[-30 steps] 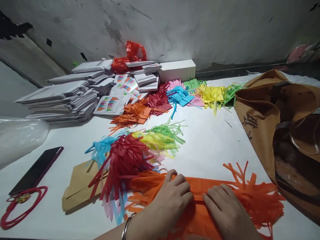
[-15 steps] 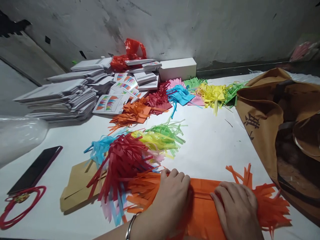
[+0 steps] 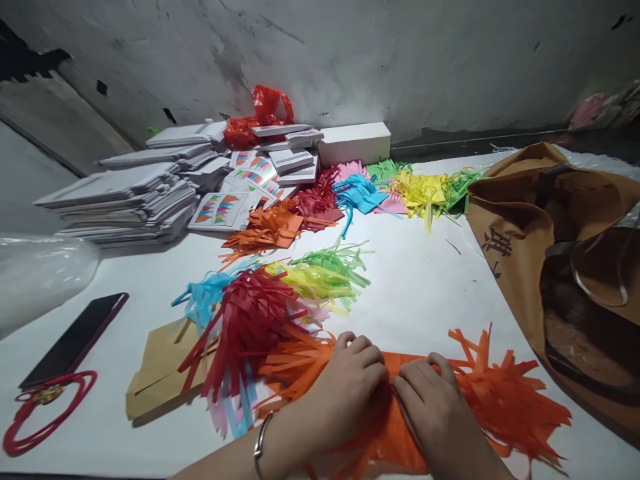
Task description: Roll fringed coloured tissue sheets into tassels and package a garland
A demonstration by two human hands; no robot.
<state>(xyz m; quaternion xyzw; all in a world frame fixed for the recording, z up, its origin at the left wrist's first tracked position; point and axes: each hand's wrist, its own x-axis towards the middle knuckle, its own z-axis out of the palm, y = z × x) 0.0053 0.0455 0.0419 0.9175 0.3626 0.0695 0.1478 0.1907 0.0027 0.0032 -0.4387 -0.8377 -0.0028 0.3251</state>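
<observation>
Orange fringed tissue paper (image 3: 517, 407) lies across the front of the table, its cut strips spreading out at both ends. My left hand (image 3: 353, 390), a bangle at its wrist, is closed on the middle of this paper with its fingers curled. Close beside it, my right hand (image 3: 433, 407) also grips the plain middle part, where a fold runs between the hands. The fingertips of both hands are partly hidden. Left of my hands, a dark red tissue tassel (image 3: 250, 307) lies against the orange strips, with yellow and green tassels (image 3: 320, 273) and a light blue tassel (image 3: 205, 293) around it.
A folded brown paper piece (image 3: 163, 367), a phone (image 3: 75, 340) and a red cord (image 3: 50, 427) lie to the left. Flat white packets (image 3: 125, 193) are stacked behind. More coloured tassels (image 3: 363, 193) line the back near a white box (image 3: 355, 143). A brown bag (image 3: 520, 220) stands at right.
My right hand has moved left along the orange paper, close to my left hand. The plain middle part between them has bunched narrower, and the right-hand fringe shows more.
</observation>
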